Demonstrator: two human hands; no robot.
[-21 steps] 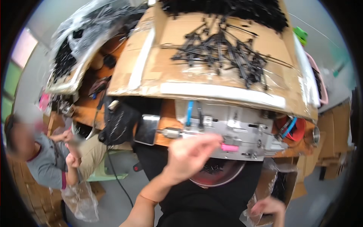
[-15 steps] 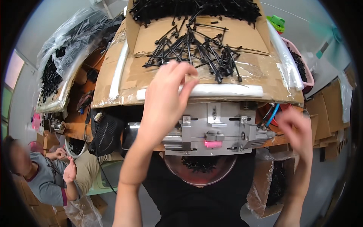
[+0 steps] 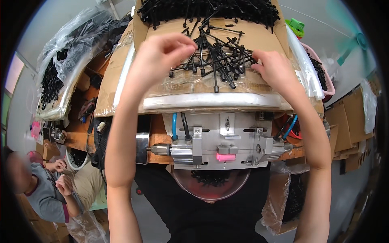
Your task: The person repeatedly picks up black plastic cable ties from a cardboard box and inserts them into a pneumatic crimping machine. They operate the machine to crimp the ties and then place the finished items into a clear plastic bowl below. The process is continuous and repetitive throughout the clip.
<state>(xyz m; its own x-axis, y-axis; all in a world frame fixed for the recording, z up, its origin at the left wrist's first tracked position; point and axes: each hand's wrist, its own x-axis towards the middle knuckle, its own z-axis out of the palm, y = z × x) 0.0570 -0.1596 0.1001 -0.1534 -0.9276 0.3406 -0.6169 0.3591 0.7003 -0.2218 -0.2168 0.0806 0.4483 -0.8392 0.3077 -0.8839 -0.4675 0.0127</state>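
Note:
A loose pile of thin black plastic rods with knobbed ends (image 3: 216, 60) lies on the cardboard surface. At its left side hovers my left hand (image 3: 164, 50), fingers curled and thumb drawn in. Slight blur there hides whatever is in the pinch. My right hand (image 3: 275, 69) reaches the pile's right edge, thumb and fingertips closed around rod ends that I cannot make out clearly. Below the cardboard sits a metal fixture (image 3: 223, 139) with two clamping cylinders facing each other. A pink block (image 3: 226, 157) is at its middle.
A cardboard box (image 3: 210, 10) heaped with black rods stands at the back. White foam (image 3: 210, 100) pads the front cardboard edge. Under the fixture is a bowl (image 3: 210, 188) of black parts. A co-worker (image 3: 52, 186) sits at left. A fan (image 3: 356, 40) is at right.
My left hand has moved up and left, away from the foam edge to the pile. My right hand has come from beside the fixture up to the pile. Some rods have shifted.

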